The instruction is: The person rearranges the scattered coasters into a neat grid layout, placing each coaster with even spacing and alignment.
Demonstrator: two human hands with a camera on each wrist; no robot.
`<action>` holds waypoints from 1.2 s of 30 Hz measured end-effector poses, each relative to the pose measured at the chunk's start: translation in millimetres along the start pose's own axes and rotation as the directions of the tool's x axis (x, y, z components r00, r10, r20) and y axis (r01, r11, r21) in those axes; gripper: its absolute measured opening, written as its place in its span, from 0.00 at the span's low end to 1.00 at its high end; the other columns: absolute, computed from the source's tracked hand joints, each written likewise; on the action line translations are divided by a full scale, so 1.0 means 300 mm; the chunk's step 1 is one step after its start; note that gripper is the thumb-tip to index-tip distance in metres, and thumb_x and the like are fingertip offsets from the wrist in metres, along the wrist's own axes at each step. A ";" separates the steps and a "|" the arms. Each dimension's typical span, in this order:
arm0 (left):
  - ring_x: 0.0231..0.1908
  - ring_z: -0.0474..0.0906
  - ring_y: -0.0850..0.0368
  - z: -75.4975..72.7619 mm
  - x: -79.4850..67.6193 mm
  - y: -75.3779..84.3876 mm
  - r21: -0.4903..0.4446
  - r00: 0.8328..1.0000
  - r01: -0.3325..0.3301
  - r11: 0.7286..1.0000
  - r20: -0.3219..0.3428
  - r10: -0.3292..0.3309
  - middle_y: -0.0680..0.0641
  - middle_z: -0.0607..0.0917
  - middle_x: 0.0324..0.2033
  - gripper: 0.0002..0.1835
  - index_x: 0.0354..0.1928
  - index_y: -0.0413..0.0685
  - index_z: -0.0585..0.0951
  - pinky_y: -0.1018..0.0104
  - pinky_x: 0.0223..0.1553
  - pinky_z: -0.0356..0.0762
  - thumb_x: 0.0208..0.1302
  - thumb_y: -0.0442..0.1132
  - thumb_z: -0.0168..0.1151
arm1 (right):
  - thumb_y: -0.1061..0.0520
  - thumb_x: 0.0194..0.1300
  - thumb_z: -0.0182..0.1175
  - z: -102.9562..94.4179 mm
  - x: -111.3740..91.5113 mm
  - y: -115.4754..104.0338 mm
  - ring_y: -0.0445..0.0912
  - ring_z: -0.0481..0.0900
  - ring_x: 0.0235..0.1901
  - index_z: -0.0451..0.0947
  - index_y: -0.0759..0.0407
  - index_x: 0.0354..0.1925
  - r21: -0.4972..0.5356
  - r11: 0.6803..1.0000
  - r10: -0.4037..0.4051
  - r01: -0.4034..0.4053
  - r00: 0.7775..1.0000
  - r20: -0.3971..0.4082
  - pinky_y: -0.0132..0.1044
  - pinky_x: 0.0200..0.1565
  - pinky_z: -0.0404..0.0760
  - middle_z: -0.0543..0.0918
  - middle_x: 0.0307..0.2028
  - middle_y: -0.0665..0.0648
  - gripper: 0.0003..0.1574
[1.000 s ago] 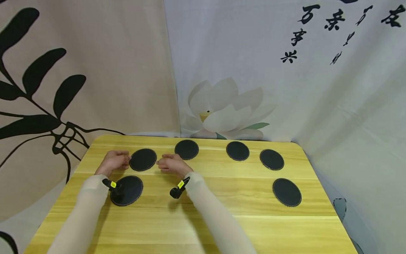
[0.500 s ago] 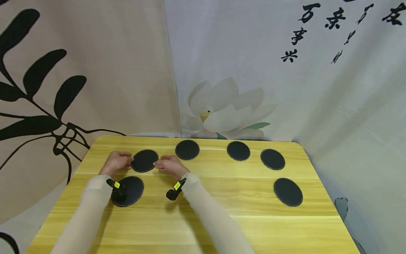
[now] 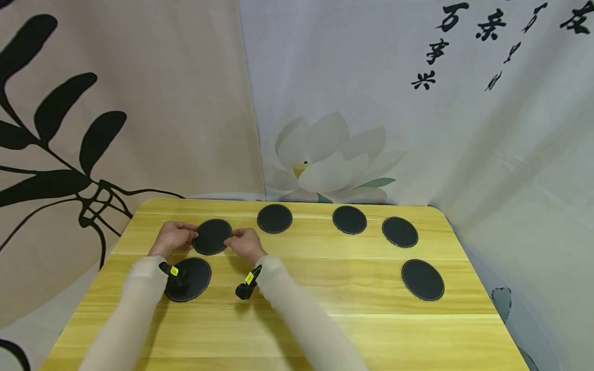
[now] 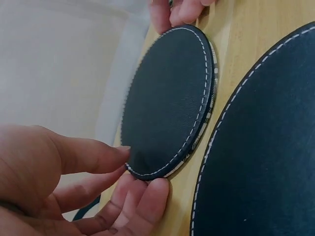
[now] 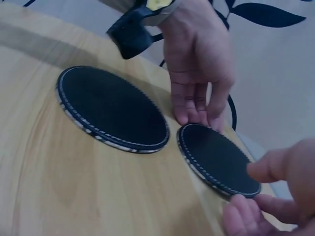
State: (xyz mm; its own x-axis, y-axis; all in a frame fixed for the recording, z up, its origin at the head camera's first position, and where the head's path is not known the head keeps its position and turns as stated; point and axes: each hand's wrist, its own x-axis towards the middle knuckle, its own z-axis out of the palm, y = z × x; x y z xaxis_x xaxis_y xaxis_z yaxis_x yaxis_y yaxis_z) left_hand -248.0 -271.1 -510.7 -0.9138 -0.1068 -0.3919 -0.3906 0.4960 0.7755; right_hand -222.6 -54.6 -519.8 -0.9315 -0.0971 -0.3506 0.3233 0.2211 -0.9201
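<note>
I have the left hand (image 3: pixel 175 237) and right hand (image 3: pixel 247 244) pinching a round, black, leather-like mat (image 3: pixel 212 237); a matching stitched disc (image 3: pixel 198 279) lies beside it.

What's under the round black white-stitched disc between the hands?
Yellow wooden tabletop shows around the disc, which the left hand and right hand pinch; its underside and anything directly beneath are covered.

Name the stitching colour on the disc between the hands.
White stitching; the left wrist view shows it best.
</note>
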 end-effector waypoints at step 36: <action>0.33 0.86 0.60 0.136 -0.164 0.070 -0.271 0.992 -0.124 0.955 -0.043 0.116 0.45 0.80 0.44 0.23 0.65 0.37 0.74 0.57 0.45 0.90 0.71 0.33 0.64 | 0.62 0.60 0.71 -0.169 -0.061 0.008 0.40 0.79 0.33 0.82 0.55 0.47 -0.178 0.960 -0.247 0.217 0.954 -0.171 0.32 0.38 0.81 0.83 0.37 0.52 0.16</action>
State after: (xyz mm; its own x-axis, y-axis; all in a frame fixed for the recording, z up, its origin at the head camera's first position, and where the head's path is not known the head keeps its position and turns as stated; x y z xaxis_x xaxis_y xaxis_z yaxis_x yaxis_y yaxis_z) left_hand -206.7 -220.2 -495.4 -0.9570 -0.0852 -0.2774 -0.2901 0.2534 0.9228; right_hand -213.1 -3.0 -506.7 -0.9969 0.0190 -0.0768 0.0784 0.3641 -0.9281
